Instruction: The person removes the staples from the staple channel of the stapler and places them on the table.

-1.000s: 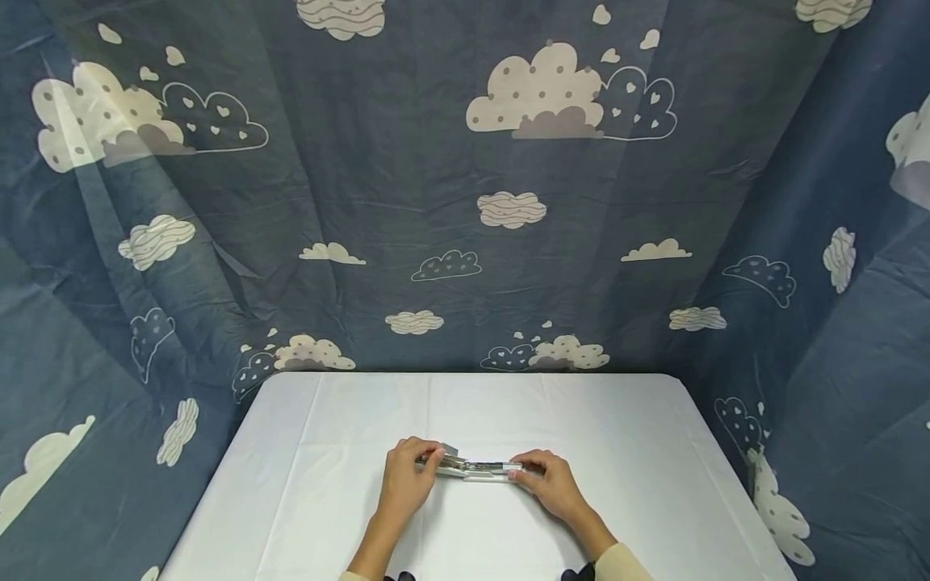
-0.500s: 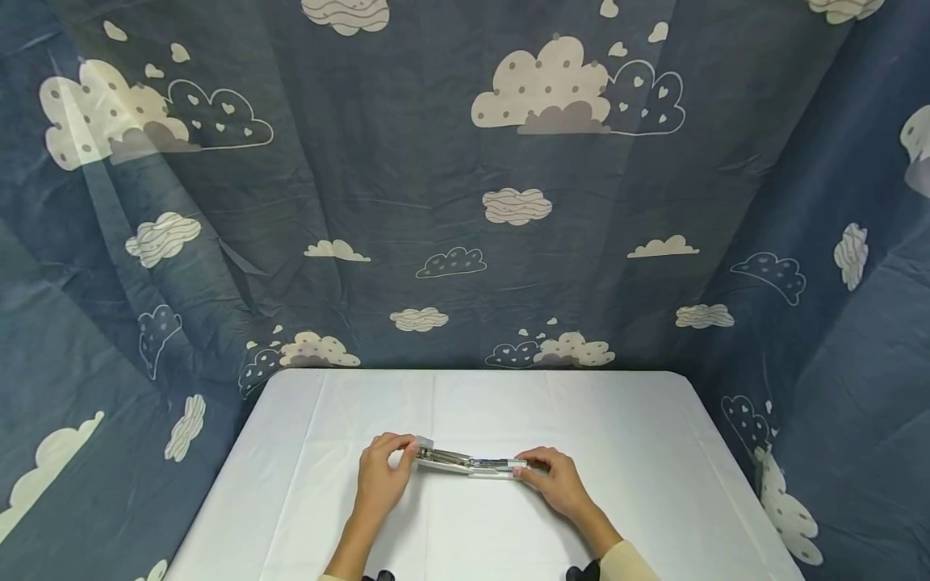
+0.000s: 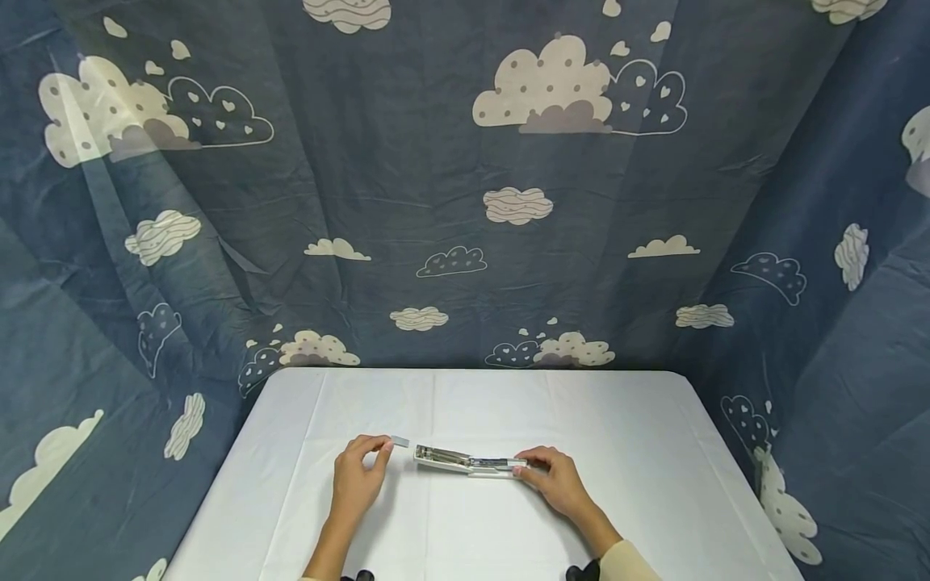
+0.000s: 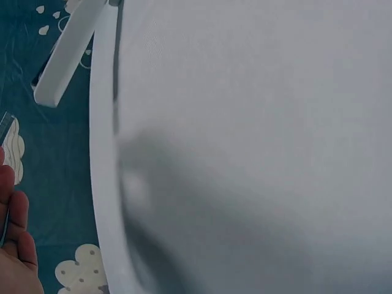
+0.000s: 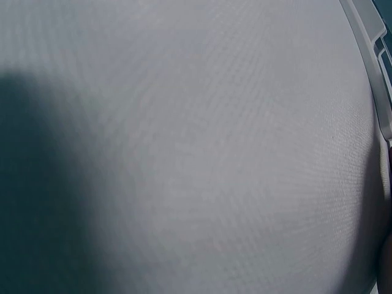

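Note:
A white stapler [image 3: 445, 459] lies opened out over the white table, its metal inner parts showing. My right hand [image 3: 554, 481] pinches the stapler's right end between thumb and fingers. To the left of the stapler, my left hand [image 3: 358, 476] pinches a small grey strip of staples [image 3: 400, 441] at the fingertips, apart from the stapler's left end. In the left wrist view, the left hand's fingers [image 4: 18, 214] show at the left edge, and one white arm of the stapler [image 4: 67, 61] is at the top left. Part of the stapler [image 5: 367, 37] enters the right wrist view at the upper right.
The white cloth-covered table [image 3: 479, 403] spreads around both hands. A dark blue curtain with a cloud print [image 3: 407, 177] hangs behind it and along both sides.
My left hand has moved left with the strip of staples, away from the stapler's left end. My right hand keeps its hold on the stapler.

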Tool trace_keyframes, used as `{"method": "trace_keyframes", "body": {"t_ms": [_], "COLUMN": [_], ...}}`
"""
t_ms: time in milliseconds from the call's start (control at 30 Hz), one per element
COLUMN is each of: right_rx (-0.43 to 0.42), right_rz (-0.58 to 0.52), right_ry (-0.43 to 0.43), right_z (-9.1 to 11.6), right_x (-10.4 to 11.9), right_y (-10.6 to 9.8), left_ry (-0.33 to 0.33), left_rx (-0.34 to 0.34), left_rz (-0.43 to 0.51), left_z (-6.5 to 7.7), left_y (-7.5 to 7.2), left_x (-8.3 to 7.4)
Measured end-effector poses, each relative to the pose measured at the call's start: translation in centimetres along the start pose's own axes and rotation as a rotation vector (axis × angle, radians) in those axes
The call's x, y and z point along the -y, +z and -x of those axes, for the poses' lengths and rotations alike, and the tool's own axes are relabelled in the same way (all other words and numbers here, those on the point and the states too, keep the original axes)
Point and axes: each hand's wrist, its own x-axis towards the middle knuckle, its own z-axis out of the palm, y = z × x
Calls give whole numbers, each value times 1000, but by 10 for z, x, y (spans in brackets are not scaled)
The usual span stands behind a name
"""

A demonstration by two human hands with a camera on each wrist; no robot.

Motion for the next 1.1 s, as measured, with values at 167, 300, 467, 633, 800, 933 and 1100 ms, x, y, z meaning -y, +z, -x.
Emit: {"method": "trace_keyframes", "body": {"t_ms": [167,300,467,633,800,933,1100], "right_rx": [-5,-5,-3,4,8,5,0], "right_rz": [4,3,-2,-6,6,5,7], "right_ry": [1,-1,-7,-4,-4,-5,-1], "right_z": [0,1,1,2,2,1,0], "right_x": [-2,-2,1,2,0,-1,0], "right_y": [1,1,0,-1,0,0,0], "left_ry": [-66,-94,-109,-127,-131,-141,-179], "left_rx": [53,89,105,113,126,148,176], "left_rz": [-44,-73,-88,-108,-147,-163,-178], "left_z": [1,4,6,8,12,12,10], "left_y": [-4,-6,-5,-4,-4,-4,-5], "left_x": [10,21,28,33,37,39,39]}}
